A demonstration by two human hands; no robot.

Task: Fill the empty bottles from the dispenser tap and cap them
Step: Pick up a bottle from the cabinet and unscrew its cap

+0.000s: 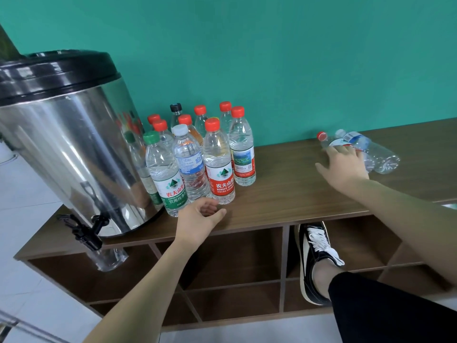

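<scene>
Bottles (356, 151) are lying flat, caps pointing left, under the spread right hand (343, 164); left hand (201, 214) is hanging loosely curled, holding nothing.

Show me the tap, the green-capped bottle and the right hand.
tap (85, 232): head view, on its black spout.
green-capped bottle (165, 179): head view, on its label.
right hand (345, 164): head view, on the back of the hand.

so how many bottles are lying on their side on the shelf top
2. A red-capped bottle lies at the right under the right hand; a white-capped bottle lies just beyond it, alongside. All others in view stand upright.
</scene>
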